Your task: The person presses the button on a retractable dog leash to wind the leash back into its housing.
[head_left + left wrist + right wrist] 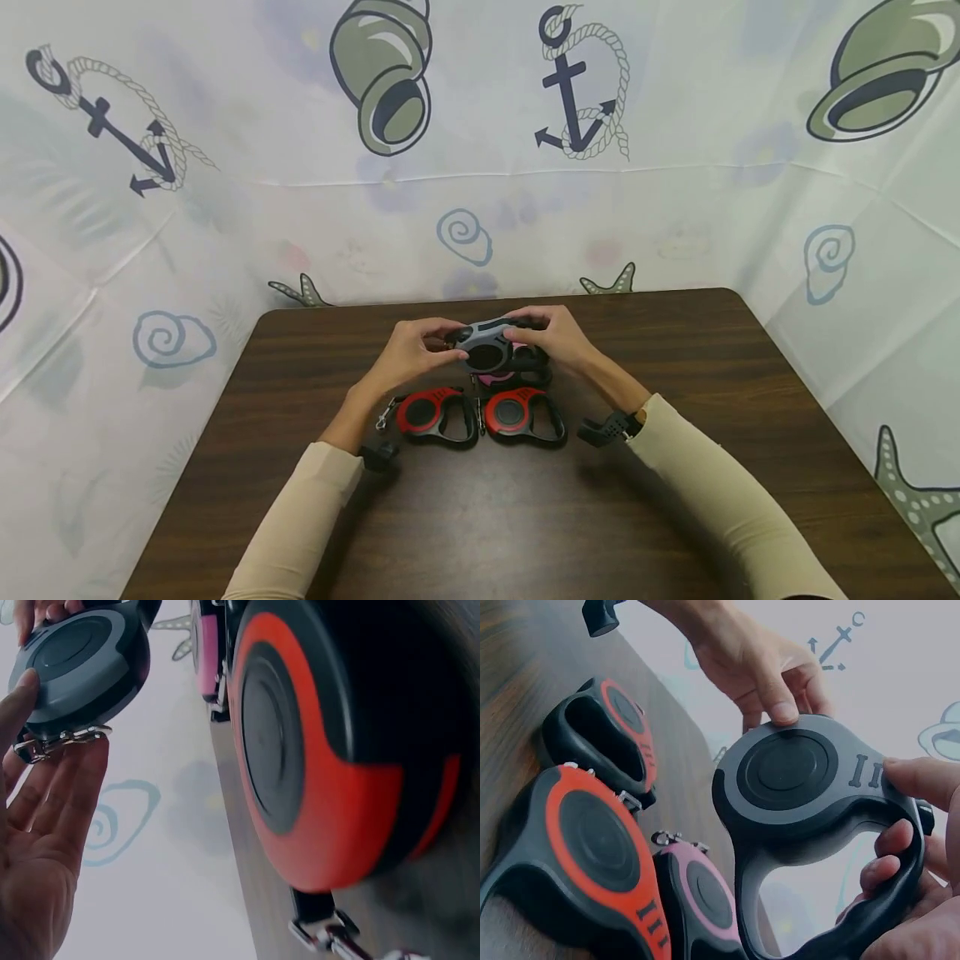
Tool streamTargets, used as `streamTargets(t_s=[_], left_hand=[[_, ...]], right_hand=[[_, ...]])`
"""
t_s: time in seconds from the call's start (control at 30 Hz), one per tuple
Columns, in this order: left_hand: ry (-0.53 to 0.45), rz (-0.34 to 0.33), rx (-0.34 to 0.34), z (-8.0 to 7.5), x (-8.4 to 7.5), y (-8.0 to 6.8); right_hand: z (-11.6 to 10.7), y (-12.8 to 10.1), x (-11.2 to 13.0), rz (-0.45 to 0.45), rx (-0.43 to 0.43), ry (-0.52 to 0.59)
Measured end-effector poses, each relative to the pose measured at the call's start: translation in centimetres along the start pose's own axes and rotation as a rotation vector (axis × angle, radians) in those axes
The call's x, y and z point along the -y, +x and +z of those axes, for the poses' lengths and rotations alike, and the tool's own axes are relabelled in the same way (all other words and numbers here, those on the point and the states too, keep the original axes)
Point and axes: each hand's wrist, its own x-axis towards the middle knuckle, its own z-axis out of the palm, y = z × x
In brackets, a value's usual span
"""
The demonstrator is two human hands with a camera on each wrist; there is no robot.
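Right now we hold one grey-and-black plastic retractable leash up off the dark brown wooden table, near its far edge, with both hands. Our left hand grasps the round casing end: thumb tip pressed on the grey face just above the round centre disc in the right wrist view, other fingers underneath. In the left wrist view the small silver metal clip at the casing's end lies across our left fingertips. Our right hand grasps the handle end, fingers curled through the handle loop and thumb on top of the casing by the three raised bars.

Directly under the held leash a pink-and-black retractable leash lies on the table, mostly hidden in the head view. Nearer to us, two red-and-black retractable leashes lie flat side by side, just apart: left red leash below our left hand, right red leash beside it. Black wrist-mounted cameras sit on both cream sleeves. A white nautical-print cloth backdrop surrounds the table.
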Motion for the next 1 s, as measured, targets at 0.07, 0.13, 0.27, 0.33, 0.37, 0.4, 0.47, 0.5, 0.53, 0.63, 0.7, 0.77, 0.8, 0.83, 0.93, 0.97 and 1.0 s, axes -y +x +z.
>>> streamTargets(t_s=[0.07, 0.13, 0.27, 0.33, 0.37, 0.4, 0.47, 0.5, 0.53, 0.63, 0.7, 0.77, 0.8, 0.83, 0.93, 0.97, 1.0], left_hand=[[0.014, -0.024, 0.0, -0.4, 0.2, -0.2], [0.039, -0.048, 0.0, -0.9, 0.3, -0.3], [0.077, -0.112, -0.004, -2.0, 0.5, -0.7], [0.078, -0.151, -0.005, -2.6, 0.6, -0.9], [0.072, -0.172, -0.007, -3.0, 0.7, -1.0], [0.063, -0.196, -0.008, -3.3, 0.8, -1.2], [0.046, -0.234, -0.01, -4.0, 1.0, -1.5], [0.038, -0.25, -0.009, -4.3, 1.1, -1.6], [0.029, -0.265, -0.007, -4.6, 1.3, -1.7], [0.014, -0.304, -0.004, -5.5, 1.8, -2.1], [0.006, -0.323, 0.001, -6.1, 2.2, -2.3], [0.007, -0.339, 0.003, -6.7, 2.6, -2.5], [0.008, -0.346, 0.005, -6.9, 2.8, -2.6], [0.01, -0.354, 0.005, -7.2, 3.1, -2.7], [0.005, -0.378, 0.011, -8.0, 3.7, -3.1], [0.003, -0.39, 0.011, -8.2, 4.0, -3.1], [-0.004, -0.402, 0.013, -8.5, 4.1, -3.2]], right_hand=[[0.4, 0.4, -0.1, 0.003, 0.007, 0.047], [0.7, 0.8, -0.2, 0.004, 0.011, 0.069], [1.6, 1.8, -0.3, 0.004, -0.001, 0.084], [2.0, 2.2, -0.3, 0.01, -0.011, 0.078], [2.3, 2.4, -0.3, 0.014, -0.014, 0.079], [2.6, 2.7, -0.3, 0.019, -0.014, 0.081], [3.2, 3.1, -0.3, 0.029, -0.015, 0.081], [3.4, 3.3, -0.4, 0.034, -0.017, 0.081], [3.8, 3.5, -0.4, 0.04, -0.018, 0.084], [4.7, 4.0, -0.6, 0.057, -0.018, 0.091], [5.2, 4.4, -0.7, 0.065, -0.019, 0.102], [5.8, 4.8, -0.8, 0.07, -0.019, 0.107], [6.0, 5.0, -0.9, 0.071, -0.021, 0.108], [6.2, 5.2, -1.0, 0.072, -0.022, 0.114], [6.9, 5.8, -1.3, 0.078, -0.024, 0.128], [7.2, 6.0, -1.5, 0.081, -0.025, 0.138], [7.4, 6.3, -1.5, 0.083, -0.026, 0.145]])
